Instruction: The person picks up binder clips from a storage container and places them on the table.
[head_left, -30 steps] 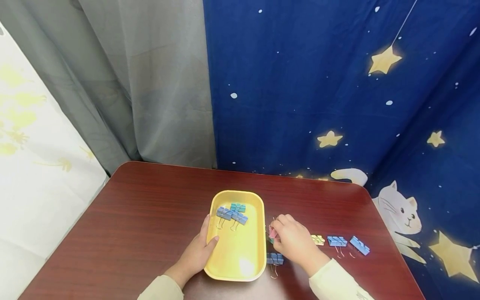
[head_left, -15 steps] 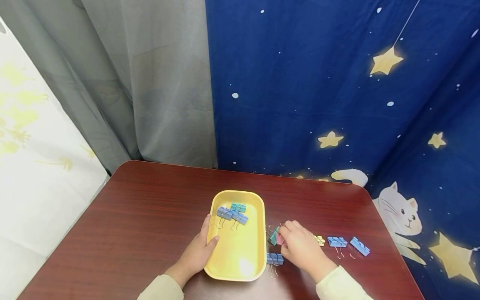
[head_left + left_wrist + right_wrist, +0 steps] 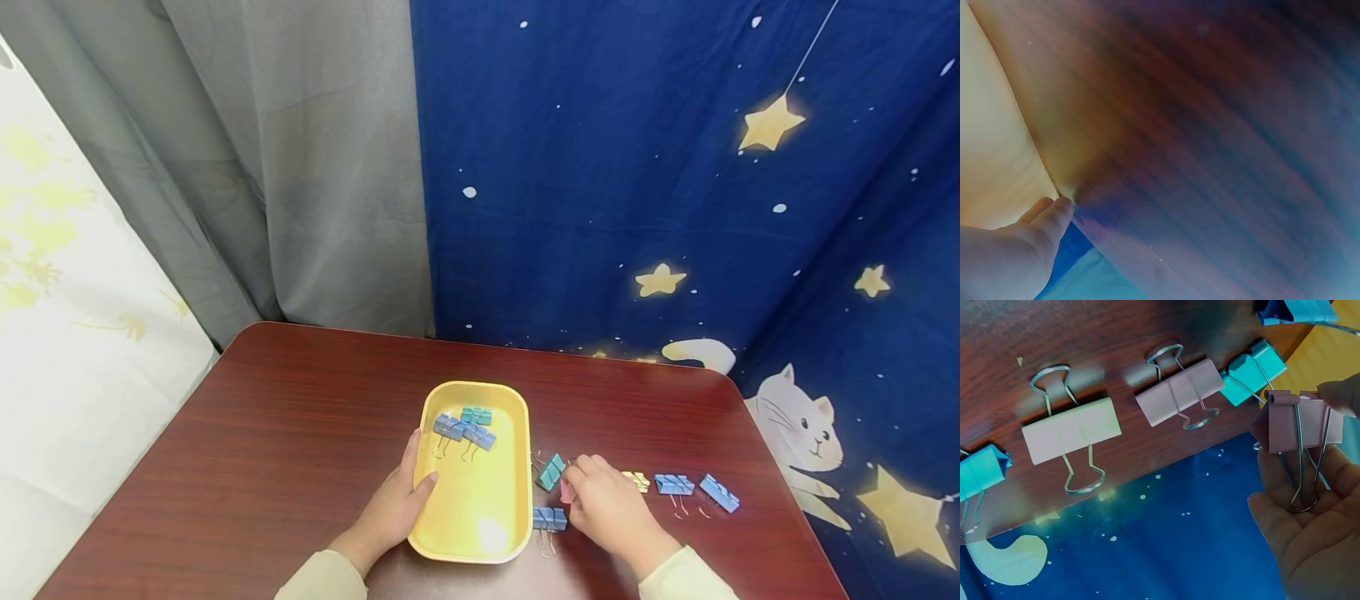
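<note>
My right hand (image 3: 611, 504) has shifted rightward, uncovering a teal clip (image 3: 551, 472); its fingers pinch a pink clip (image 3: 567, 490), lower middle of the frame, outside the yellow tray (image 3: 468, 508), so I judge its handling unfinished. My left hand (image 3: 390, 500) grips the tray's left edge.

The left hand (image 3: 393, 498) angles forward, thumb spread from the fingers. The right hand (image 3: 609, 505) pinches with bent fingers.

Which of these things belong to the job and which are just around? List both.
Job, apparently:
pink binder clip, held in right hand
yellow tray, gripped by left hand
other binder clips

Only around:
gray curtain
star-print blue curtain
</note>
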The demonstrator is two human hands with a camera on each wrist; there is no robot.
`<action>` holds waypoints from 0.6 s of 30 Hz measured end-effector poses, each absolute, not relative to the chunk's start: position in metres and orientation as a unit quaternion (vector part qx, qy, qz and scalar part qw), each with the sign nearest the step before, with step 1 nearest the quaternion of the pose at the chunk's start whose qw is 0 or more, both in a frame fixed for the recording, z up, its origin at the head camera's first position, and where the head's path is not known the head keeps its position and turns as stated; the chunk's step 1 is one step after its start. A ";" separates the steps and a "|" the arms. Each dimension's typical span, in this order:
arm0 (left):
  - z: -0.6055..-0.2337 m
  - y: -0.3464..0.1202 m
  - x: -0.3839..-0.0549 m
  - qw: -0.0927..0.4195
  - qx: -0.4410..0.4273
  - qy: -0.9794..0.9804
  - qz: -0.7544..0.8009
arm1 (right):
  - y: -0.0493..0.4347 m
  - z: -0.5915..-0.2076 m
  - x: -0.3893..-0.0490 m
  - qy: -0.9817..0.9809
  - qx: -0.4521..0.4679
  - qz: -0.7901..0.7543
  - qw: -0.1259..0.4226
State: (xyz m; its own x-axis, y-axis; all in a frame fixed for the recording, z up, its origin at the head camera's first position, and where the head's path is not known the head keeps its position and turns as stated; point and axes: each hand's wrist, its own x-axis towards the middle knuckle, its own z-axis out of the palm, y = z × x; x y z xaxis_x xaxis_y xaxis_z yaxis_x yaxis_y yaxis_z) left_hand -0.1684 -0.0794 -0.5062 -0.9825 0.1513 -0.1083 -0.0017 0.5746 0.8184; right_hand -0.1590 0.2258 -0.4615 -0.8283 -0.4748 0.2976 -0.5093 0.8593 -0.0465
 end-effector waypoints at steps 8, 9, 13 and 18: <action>-0.507 -0.079 -0.168 0.083 0.041 0.884 0.458 | 0.230 -0.469 -0.151 -0.956 0.258 0.033 0.138; -0.507 -0.079 -0.168 0.083 0.040 0.884 0.457 | 0.231 -0.470 -0.150 -0.957 0.256 0.034 0.134; -0.507 -0.079 -0.168 0.082 0.040 0.886 0.455 | 0.233 -0.473 -0.146 -0.961 0.251 0.042 0.110; -0.507 -0.079 -0.167 0.084 0.035 0.889 0.449 | 0.236 -0.479 -0.143 -0.953 0.267 0.032 0.140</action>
State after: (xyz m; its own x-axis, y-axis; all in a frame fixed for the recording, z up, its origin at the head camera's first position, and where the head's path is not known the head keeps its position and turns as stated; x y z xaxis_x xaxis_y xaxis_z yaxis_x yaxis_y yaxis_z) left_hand -0.1674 -0.0789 -0.5070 -0.9835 0.1380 -0.1174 -0.0127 0.5940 0.8044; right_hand -0.1429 0.2362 -0.4787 -0.8188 -0.4993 0.2833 -0.5173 0.8557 0.0132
